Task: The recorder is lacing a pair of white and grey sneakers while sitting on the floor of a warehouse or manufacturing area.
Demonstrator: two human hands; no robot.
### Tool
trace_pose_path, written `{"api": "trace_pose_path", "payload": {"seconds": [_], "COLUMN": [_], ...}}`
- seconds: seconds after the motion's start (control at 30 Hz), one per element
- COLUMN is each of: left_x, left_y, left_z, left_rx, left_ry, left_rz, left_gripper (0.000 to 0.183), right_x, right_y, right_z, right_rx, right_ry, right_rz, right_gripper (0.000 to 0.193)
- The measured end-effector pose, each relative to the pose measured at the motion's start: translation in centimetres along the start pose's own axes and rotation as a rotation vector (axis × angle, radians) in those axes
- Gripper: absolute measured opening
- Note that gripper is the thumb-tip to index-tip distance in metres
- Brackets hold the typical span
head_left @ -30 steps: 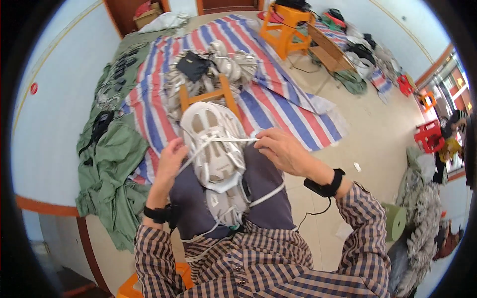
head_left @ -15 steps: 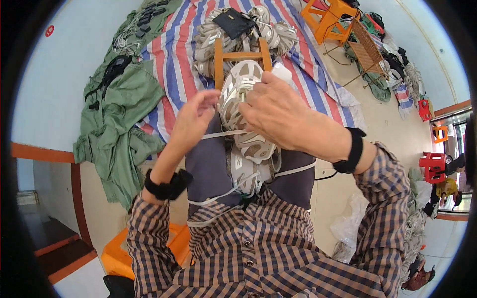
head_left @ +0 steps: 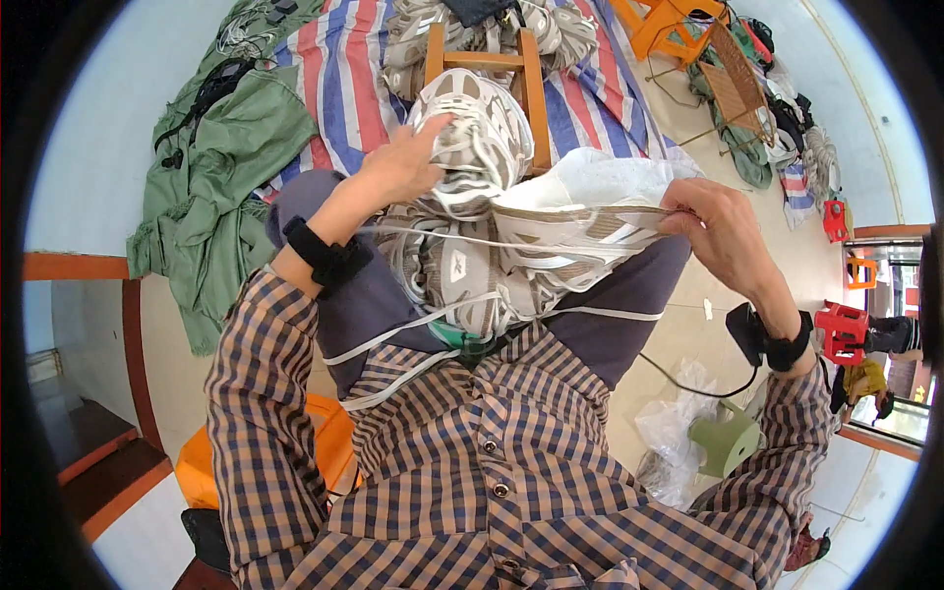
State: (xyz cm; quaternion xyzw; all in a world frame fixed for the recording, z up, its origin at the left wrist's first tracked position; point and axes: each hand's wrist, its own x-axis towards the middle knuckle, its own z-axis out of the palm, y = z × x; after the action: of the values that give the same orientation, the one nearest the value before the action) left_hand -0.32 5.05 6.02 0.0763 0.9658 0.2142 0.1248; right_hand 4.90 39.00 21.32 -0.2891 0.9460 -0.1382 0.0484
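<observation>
Near twelve o'clock, left hand (head_left: 405,165) laid on the side of a beige-and-white top sneaker upper (head_left: 482,162), index finger outstretched at its lacing. Cannot tell that left grip as loose or closed, with the other fingertips partly hidden. Between two and three o'clock, right hand (head_left: 718,231) with a narrow grip, pinching between thumb and fingers the outer end of a side sneaker upper (head_left: 580,238), tilted toward two o'clock with white lining (head_left: 595,182) showing. At the centre, between grey trouser legs (head_left: 629,285), lap sneaker uppers (head_left: 457,280) bunched close together, just below the top one. Across them, a thin white lace (head_left: 433,234); over both thighs, further pale cord (head_left: 615,315). Around each wrist, a black wristband (head_left: 320,254). Just past twelve o'clock, a wooden frame (head_left: 533,108) beside the top upper. Toward eleven, a striped tarpaulin (head_left: 344,108); at ten, green cloth (head_left: 221,177); toward four, a clear plastic bag (head_left: 669,423); between seven and eight, an orange stool (head_left: 332,433).
</observation>
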Motion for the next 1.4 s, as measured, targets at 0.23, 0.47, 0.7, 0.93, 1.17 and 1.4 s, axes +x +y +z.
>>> {"api": "trace_pose_path", "payload": {"seconds": [0.23,0.47,0.7,0.93,1.17,1.4], "left_x": [-5.1,-13.8,-8.1,-9.2,-9.4,-9.8], "left_y": [2.7,11.2,16.3,13.9,14.1,13.0], "left_z": [-2.5,3.8,11.3,9.6,9.9,10.3], "left_rx": [-0.28,-0.454,-0.004,0.181,0.217,0.169], "left_ry": [0.21,-0.241,0.016,-0.241,-0.286,-0.238], "left_rz": [0.223,0.649,0.809,0.742,0.678,0.69], "left_gripper": [0.038,0.02,0.02,0.024,0.027,0.024], "right_x": [1.2,4.9,6.0,4.3,3.5,2.0], "right_y": [0.2,-5.2,-4.3,3.0,3.8,2.1], "right_z": [0.7,8.0,7.3,9.8,10.8,14.5], "right_rx": [-0.086,-0.455,-0.501,-0.471,-0.424,-0.433], "right_ry": [-0.367,-0.501,-0.431,-0.399,-0.41,-0.498], "right_rz": [-0.164,-0.379,-0.436,-0.212,-0.332,-0.507], "right_gripper": [0.041,0.028,0.023,0.033,0.039,0.033]}}
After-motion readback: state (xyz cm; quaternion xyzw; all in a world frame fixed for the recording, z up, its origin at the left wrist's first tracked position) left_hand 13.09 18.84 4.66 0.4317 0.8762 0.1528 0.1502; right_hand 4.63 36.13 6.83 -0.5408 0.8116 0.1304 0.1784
